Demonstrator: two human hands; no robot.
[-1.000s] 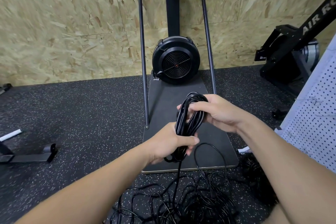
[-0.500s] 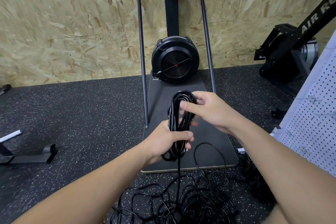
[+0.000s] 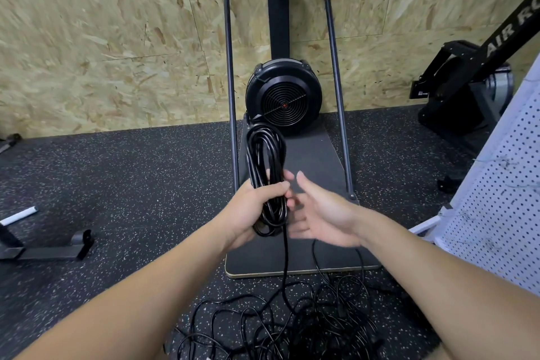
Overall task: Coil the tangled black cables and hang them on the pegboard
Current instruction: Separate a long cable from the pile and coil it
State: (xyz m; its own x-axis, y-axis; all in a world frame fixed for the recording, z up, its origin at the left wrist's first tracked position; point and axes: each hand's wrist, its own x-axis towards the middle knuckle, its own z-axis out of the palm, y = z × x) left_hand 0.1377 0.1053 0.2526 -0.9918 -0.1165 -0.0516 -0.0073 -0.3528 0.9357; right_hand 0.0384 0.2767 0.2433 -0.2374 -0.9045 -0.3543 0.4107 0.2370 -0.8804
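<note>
My left hand [image 3: 248,213] grips a long black cable coil [image 3: 264,161] around its lower part, and the coil stands upright above the fist. One strand runs from the coil down to a tangled black cable pile [image 3: 292,327] on the floor. Just right of the coil, my right hand [image 3: 321,213] is open with its fingers spread, and its fingertips come close to the loops. A white pegboard [image 3: 508,199] stands at the right edge.
A black fan exercise machine [image 3: 283,96] with a tube frame stands on a dark base board [image 3: 306,260] in front of me, against an OSB wall. An air bike [image 3: 473,73] is at the right. A black metal foot [image 3: 46,248] lies at left on the speckled rubber floor.
My right hand has let go of the coil's top and dropped beside it with its fingers spread. My left hand has raised the coil a little.
</note>
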